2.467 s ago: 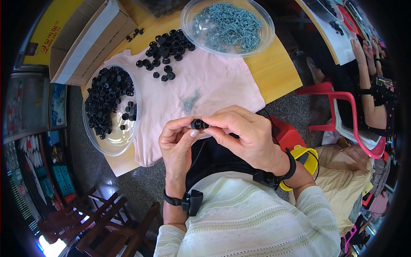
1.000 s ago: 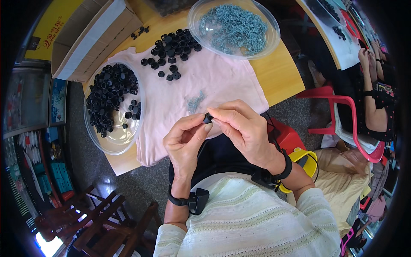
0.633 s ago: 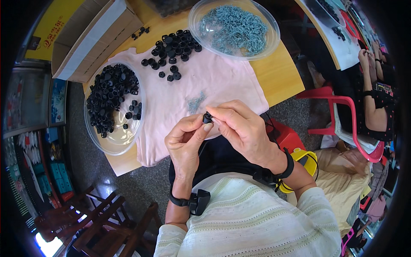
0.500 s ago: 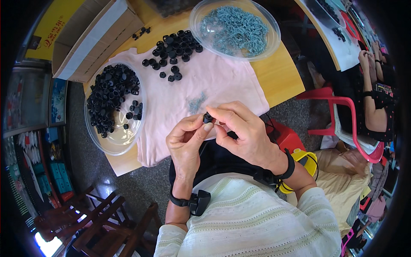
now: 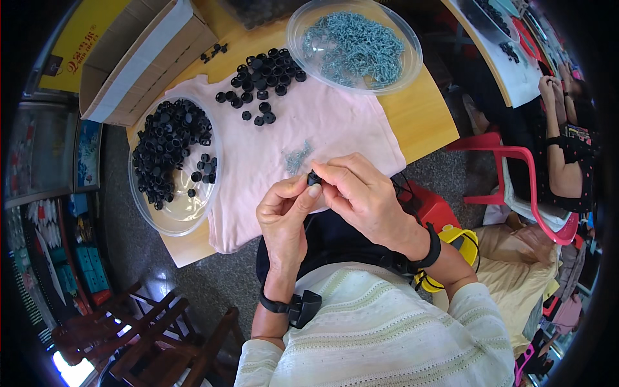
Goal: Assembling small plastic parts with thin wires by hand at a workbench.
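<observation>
In front of my chest, above the near edge of the pink cloth, both hands meet at one small black plastic cap (image 5: pixel 313 178). My left hand (image 5: pixel 282 213) pinches it between thumb and forefinger. From the other side my right hand (image 5: pixel 364 197) has its fingertips closed against the cap's top and side; whether a smaller piece sits between them is hidden. Just beyond the fingers lies a little heap of silvery screws (image 5: pixel 298 156) on the pink cloth (image 5: pixel 335 122). Loose black caps (image 5: pixel 264 74) are scattered at the cloth's far side.
A clear round tub (image 5: pixel 184 219) of black caps stands at the left. Another clear tub (image 5: pixel 412 58) at the far right holds many screws. Behind the left tub is a cardboard box (image 5: pixel 145 61). A red chair (image 5: pixel 535 174) and another person's arm (image 5: pixel 560 155) are farther right.
My right fingers have drawn in more closely around the cap, and the lower ones have curled up. My left hand has shifted slightly to the right.
</observation>
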`<state>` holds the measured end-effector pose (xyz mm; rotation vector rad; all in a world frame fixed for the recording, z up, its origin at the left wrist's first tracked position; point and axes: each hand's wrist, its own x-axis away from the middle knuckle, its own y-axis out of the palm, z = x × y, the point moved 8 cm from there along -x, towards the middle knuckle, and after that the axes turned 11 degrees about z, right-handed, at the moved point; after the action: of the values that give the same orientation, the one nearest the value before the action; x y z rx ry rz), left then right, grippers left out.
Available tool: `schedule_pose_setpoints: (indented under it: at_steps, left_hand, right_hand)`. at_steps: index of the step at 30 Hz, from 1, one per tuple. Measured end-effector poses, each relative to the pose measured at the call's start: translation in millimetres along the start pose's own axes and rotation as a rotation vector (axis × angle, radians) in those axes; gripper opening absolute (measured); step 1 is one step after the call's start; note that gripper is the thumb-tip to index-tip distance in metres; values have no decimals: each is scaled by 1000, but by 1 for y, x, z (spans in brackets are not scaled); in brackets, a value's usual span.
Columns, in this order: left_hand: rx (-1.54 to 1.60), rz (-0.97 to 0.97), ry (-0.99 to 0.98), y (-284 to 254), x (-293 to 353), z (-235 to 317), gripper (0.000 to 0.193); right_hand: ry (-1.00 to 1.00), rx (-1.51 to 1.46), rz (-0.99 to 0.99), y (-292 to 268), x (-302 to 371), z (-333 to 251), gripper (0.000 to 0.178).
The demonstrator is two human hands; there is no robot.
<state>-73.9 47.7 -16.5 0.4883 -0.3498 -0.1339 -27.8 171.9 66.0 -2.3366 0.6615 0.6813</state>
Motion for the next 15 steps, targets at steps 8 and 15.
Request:
schedule_pose_setpoints:
  at_steps: [8, 15]
  left_hand:
    - [18, 5, -2, -1, -3, -2, 15]
    - [27, 22, 41, 9, -5, 17, 16]
  right_hand:
    - [-72, 12, 10, 7, 3, -1, 35]
    - [140, -183, 22, 4, -10, 8, 38]
